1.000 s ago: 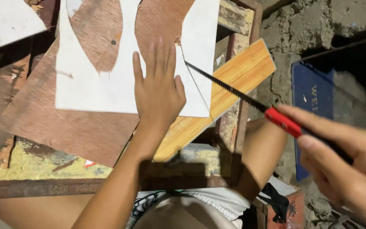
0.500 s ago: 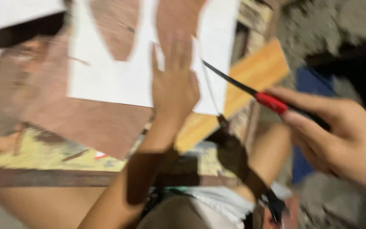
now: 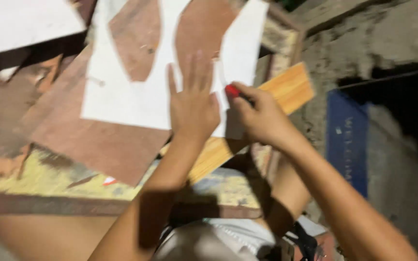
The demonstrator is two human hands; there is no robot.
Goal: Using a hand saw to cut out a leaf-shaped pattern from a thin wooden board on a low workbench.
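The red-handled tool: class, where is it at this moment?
In the head view, the red-handled tool sits just right of centre, gripped in the right hand, beside the left hand pressed flat on the white sheet.

Two hands (image 3: 192,104), one white cut-out sheet (image 3: 136,99), one red-handled tool (image 3: 232,90), one light wooden plank (image 3: 286,87).

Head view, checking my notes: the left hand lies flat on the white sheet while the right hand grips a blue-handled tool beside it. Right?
Not quite: in the head view the tool handle in the right hand is red, not blue. The left hand does lie flat on the white sheet.
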